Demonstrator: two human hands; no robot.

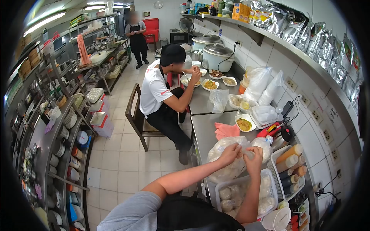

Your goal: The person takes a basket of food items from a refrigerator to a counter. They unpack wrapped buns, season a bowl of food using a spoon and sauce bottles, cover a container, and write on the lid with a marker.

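My left hand [230,154] and my right hand [253,158] are close together above the steel counter, both with fingers pinched on the gathered top of a clear plastic bag [246,153]. What that bag holds is mostly hidden by my hands. Just left of them rests a large clear plastic bag [219,148] of pale contents. Below my hands is a white plastic basket [220,187] with several small round bags of white food [231,194]. My right forearm crosses over this basket. Another small knotted bag [265,144] sits just beyond my right hand.
A white crate [274,159] of sauce bottles [287,163] stands at right. A pink cloth [226,131] and a bowl of yellow food [244,124] lie farther along the counter. A seated person [158,86] eats there; another person [137,36] stands behind. Shelving [73,127] lines the left.
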